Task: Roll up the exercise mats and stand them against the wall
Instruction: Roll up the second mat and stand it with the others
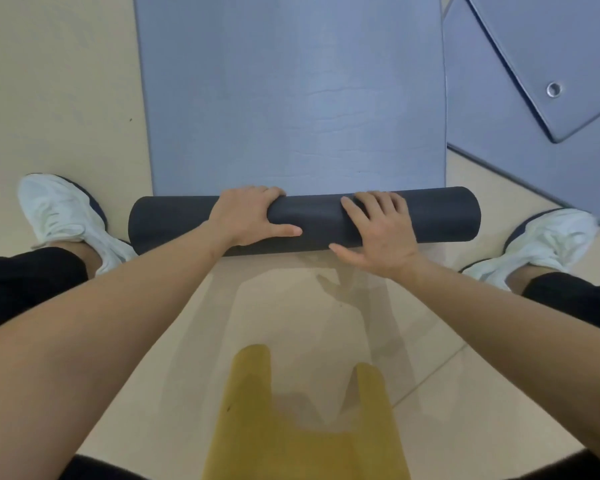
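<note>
A blue-grey exercise mat (291,98) lies flat on the floor, stretching away from me. Its near end is rolled into a dark grey roll (174,220) lying crosswise between my feet. My left hand (250,216) rests on top of the roll left of centre, fingers curved over its far side and thumb stretched along the near side. My right hand (378,230) presses on the roll right of centre with fingers spread and nearly straight.
Two more blue-grey mats (534,64) lie overlapping at the upper right, one with a metal eyelet (554,89). My white shoes (63,209) (548,240) stand at either end of the roll. A yellow garment (302,427) hangs below. Beige tiled floor (56,84) lies to the left.
</note>
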Demonstrator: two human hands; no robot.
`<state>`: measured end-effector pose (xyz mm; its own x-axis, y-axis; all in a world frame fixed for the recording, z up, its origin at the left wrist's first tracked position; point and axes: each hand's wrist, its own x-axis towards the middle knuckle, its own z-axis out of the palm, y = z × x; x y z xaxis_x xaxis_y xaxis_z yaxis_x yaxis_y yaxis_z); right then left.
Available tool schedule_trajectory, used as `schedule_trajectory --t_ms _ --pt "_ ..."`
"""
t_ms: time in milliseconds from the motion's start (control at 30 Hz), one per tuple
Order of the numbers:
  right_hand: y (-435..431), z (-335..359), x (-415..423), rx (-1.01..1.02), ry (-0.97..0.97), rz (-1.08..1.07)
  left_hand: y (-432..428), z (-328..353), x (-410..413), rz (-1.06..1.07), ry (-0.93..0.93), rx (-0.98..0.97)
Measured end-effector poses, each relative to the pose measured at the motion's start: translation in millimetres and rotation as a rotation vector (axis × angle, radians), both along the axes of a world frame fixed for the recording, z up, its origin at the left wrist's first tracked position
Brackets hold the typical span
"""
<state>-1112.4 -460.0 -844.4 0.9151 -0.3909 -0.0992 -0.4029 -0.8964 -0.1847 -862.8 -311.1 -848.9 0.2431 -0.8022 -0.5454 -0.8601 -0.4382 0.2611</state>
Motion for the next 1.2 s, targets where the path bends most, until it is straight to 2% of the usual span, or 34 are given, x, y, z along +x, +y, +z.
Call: schedule_trajectory --t_ms 200,300,433,500,667,800,900,1100,1200 --pt "0 -4 1 -0.013 0.265 0.06 -5 -2 4 0.007 0.036 -0.014" --pt "-6 -4 8 -0.007 0.308 0.075 -7 6 0 0.015 -0.008 -0.044" --pt "-21 -6 20 0.003 0.313 0.074 6 15 -25 0.015 -0.177 -0.35" --pt "-32 -4 30 0.024 0.34 0.082 14 13 -38 -0.019 -0.234 -0.439" --pt "-66 8 60 0.203 0.414 0.086 22 7 -43 -0.101 -0.365 -0.233" --pt "-83 17 81 0.294 0.469 0.052 5 7 -25 -0.116 -0.384 -0.176" --pt "-86 21 83 0.2 0.44 0.029 -9 6 -8 -0.103 -0.361 -0.188" --pt "-71 16 62 -0.057 0.108 -0.038 -47 19 31 -0.08 -0.167 -0.085" --pt "-64 7 53 -0.13 0.136 0.011 -68 24 51 -0.041 -0.042 -0.009"
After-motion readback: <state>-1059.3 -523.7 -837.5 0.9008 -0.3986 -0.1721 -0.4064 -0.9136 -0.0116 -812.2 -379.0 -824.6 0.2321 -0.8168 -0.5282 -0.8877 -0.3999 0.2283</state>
